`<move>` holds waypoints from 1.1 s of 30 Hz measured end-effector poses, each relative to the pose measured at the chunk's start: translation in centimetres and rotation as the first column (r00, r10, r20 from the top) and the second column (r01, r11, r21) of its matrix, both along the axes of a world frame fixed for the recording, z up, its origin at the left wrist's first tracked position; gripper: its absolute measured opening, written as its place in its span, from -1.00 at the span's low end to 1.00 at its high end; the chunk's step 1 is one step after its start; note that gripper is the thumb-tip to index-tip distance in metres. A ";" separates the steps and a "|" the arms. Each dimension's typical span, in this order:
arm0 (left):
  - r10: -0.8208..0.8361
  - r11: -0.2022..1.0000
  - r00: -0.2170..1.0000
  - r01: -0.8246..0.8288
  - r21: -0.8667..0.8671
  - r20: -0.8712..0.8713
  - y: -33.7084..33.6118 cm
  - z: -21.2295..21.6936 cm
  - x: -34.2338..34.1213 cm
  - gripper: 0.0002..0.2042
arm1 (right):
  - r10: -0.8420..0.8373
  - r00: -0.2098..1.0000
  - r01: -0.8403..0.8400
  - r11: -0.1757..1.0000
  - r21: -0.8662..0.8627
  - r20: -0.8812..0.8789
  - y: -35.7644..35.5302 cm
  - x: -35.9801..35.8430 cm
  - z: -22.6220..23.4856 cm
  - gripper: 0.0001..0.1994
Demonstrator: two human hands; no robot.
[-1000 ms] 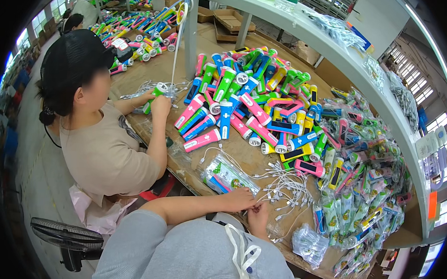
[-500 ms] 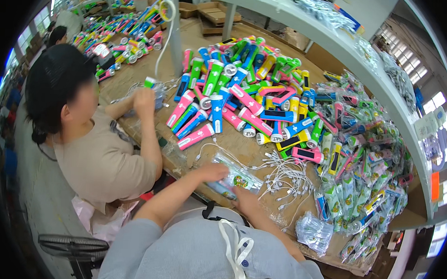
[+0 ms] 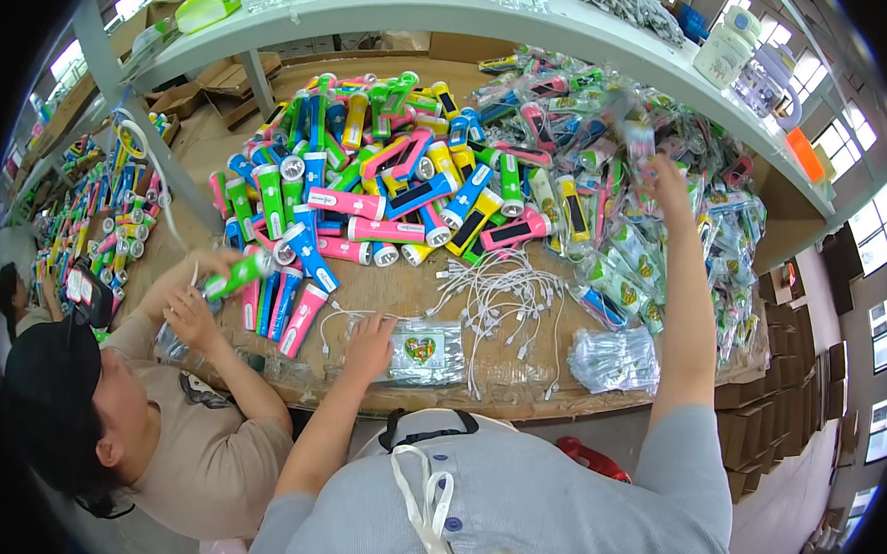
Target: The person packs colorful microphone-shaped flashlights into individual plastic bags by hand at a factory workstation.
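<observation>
My left hand (image 3: 369, 348) lies with its fingers stretched out on the left end of a stack of clear plastic bags (image 3: 430, 354) with a colourful printed heart, at the table's near edge. Out over the heap of bagged flashlights (image 3: 622, 265) on the right, my right hand (image 3: 667, 184) grips the end of a bagged flashlight (image 3: 637, 142). That package is smeared by motion, and its far end blends into the heap. Loose white charging cables (image 3: 507, 298) lie in a tangle between my arms. Beyond them is a pile of pink, blue, green and yellow flashlights (image 3: 369, 175).
A co-worker at my left holds a green flashlight (image 3: 236, 276) in both hands. Another stack of clear bags (image 3: 613, 359) sits at the near right. A grey shelf (image 3: 425, 17) spans the table's far side, with bottles on it. Cardboard boxes (image 3: 774, 410) stand at the right.
My right hand has left the bag stack and swung far right over the bagged heap with a package. My left hand stays at the stack. The view has turned rightward.
</observation>
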State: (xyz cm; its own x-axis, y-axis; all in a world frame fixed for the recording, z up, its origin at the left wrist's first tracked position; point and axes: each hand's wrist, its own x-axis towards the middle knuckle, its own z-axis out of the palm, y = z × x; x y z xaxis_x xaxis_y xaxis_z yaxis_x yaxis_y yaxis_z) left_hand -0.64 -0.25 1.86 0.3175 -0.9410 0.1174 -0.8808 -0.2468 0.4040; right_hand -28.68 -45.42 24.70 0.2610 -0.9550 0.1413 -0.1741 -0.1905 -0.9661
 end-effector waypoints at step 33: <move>0.074 0.960 0.950 -0.150 -0.237 -0.303 -0.5 -2.3 -0.5 -0.90 | 0.492 0.620 -0.783 0.435 -0.444 -0.611 31.5 16.1 -23.9 -0.80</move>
